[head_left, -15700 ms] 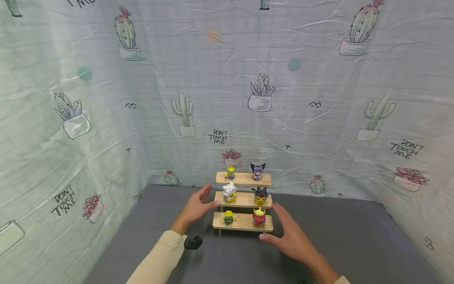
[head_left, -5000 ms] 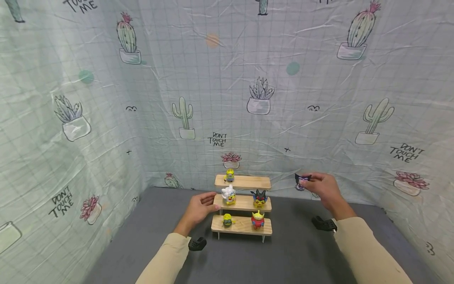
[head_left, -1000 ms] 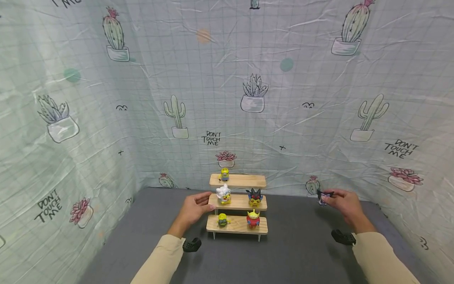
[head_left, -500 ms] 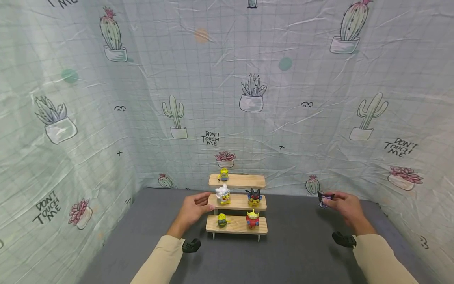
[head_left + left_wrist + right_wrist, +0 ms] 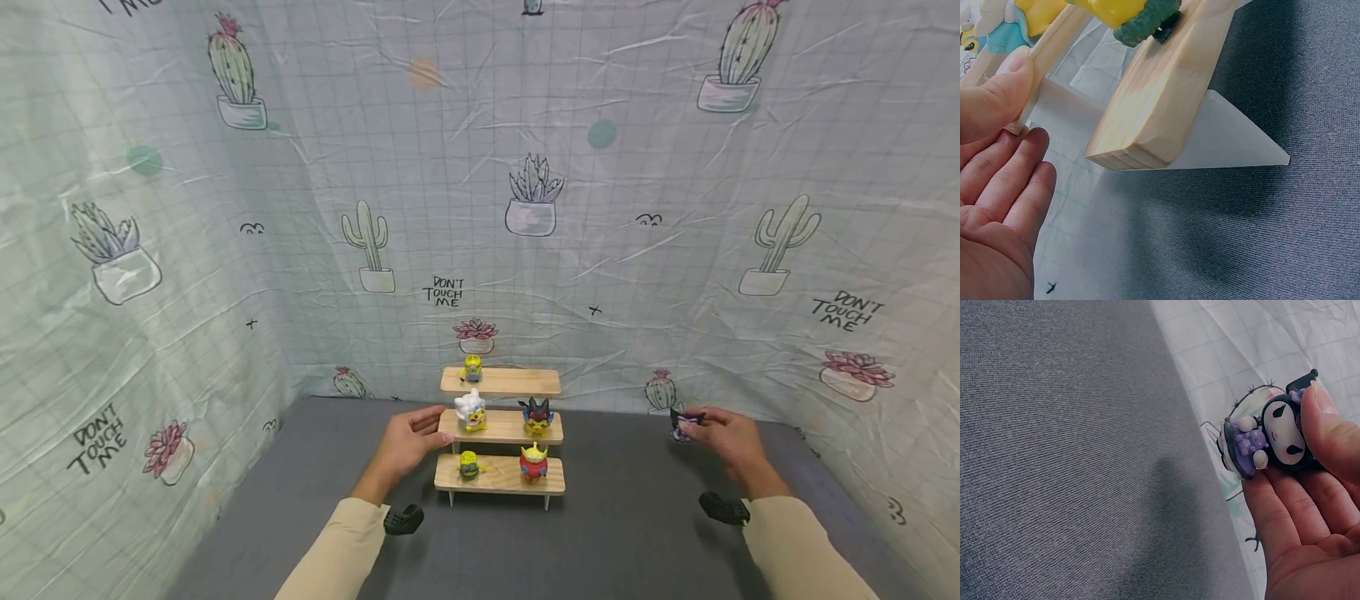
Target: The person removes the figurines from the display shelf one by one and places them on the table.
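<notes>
The right hand (image 5: pixel 1316 519) pinches the dark figure (image 5: pixel 1282 434), its thumb across the head and fingers behind, so the purple base hangs free, a sound hold for any level landing. The figure is well to the right of the stand (image 5: pixel 504 427), near the back edge of the table (image 5: pixel 622 500); it looks roughly upright and seems clear of the cloth, though contact is hard to tell. A light pinch should do, without pressing the pointed ears. The left hand (image 5: pixel 405 442) grips the left end of the stand's middle board between thumb and fingers, which should steady it; any sideways push there could topple the white figure (image 5: pixel 470 411) just beside the thumb, so gentle pressure serves best.
</notes>
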Available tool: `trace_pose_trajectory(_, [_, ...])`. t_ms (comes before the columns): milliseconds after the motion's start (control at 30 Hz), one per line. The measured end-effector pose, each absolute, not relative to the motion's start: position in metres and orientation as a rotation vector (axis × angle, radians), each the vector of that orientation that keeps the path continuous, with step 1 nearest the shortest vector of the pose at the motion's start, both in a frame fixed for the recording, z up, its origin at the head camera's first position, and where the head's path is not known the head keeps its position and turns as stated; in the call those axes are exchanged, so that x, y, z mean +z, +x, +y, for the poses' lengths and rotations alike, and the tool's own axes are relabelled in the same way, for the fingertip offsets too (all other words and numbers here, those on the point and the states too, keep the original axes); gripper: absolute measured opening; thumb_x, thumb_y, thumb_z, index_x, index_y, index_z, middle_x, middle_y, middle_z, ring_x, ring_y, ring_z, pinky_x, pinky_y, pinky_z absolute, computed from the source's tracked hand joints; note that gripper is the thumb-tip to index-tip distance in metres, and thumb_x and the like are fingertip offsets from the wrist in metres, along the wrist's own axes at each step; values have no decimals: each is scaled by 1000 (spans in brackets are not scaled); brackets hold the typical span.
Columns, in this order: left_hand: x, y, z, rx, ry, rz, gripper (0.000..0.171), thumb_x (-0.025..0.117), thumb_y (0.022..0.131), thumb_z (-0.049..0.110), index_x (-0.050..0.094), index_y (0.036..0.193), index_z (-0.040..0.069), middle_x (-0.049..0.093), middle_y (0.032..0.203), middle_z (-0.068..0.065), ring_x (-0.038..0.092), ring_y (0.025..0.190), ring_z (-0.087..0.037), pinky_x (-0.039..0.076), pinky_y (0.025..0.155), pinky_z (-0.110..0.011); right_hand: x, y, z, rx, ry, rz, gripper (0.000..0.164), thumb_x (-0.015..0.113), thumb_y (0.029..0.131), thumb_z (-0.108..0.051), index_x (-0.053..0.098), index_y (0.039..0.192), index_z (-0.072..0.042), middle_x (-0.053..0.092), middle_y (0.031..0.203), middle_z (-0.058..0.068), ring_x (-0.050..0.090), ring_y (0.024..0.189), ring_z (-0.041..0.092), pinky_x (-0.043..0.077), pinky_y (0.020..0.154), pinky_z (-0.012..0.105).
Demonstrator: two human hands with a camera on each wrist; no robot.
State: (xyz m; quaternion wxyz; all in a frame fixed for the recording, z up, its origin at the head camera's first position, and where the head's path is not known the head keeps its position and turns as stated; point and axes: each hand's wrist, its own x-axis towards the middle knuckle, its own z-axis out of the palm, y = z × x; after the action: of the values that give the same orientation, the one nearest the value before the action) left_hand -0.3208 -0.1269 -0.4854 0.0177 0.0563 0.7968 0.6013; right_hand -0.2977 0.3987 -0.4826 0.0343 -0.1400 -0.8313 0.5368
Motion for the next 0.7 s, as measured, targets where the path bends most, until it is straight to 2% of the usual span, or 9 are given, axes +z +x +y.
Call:
trace_pose_trajectory(433, [-486,-322,-125,1857,146,2491,58,81,89,3,61,143,-2,62,146,-22,58,139,-38,59,107,-42,-488,-296,399,1683,-407,-2543,51,79,95,-26,67,133,6,65,93,-17,63,83,-2,60,76,20])
trace_pose_trajectory(700, [-483,-320,-124,1855,145,2499,58,82,88,2,62,142,-2,63,145,-22,59,139,-38,59,107,-42,-491,-296,400,1682,-391,-2538,49,80,94,-25,69,131,4,64,91,-19,63,83,-4,60,76,20])
